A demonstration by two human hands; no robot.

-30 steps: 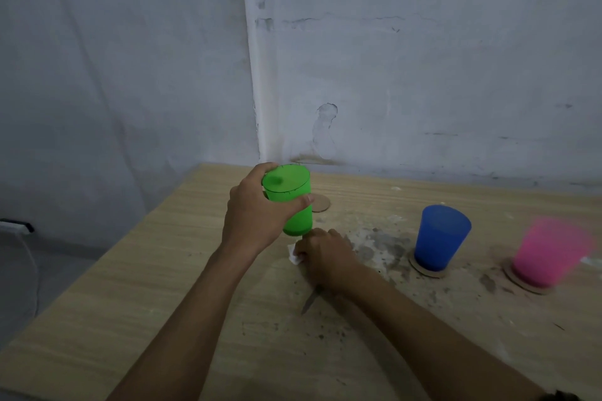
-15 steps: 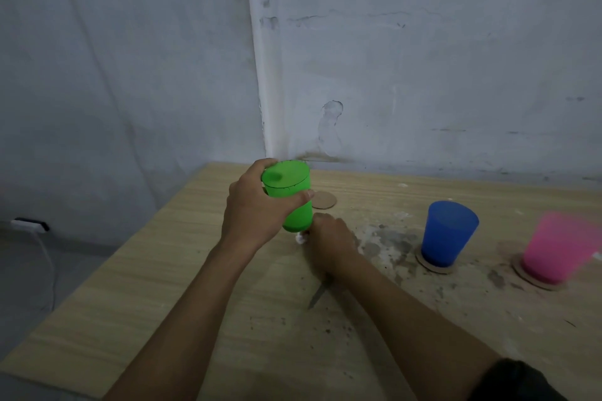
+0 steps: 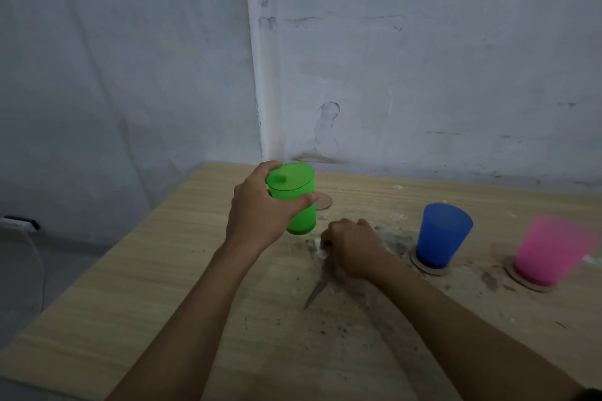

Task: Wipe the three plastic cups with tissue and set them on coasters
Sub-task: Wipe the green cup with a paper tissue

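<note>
Table [image 3: 136, 303], wooden, stained, near to far. Right hand [image 3: 353, 247]: fingers closed on a tissue [image 3: 321, 249], pulled slightly nearer than a moment earlier, off the cup. Left hand [image 3: 260, 215]: fingers clamped round the green cup [image 3: 294, 198], held inverted above the table. Blue cup [image 3: 443, 234] and pink cup [image 3: 553, 254]: on coasters, right. Free coaster [image 3: 324, 202]: just behind the green cup. Wiping judged finished; placing remained.

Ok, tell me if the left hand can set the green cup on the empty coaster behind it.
Probably yes: the left hand holds the green cup upside down, the bare coaster lies just beyond it, and nothing stands between.
</note>
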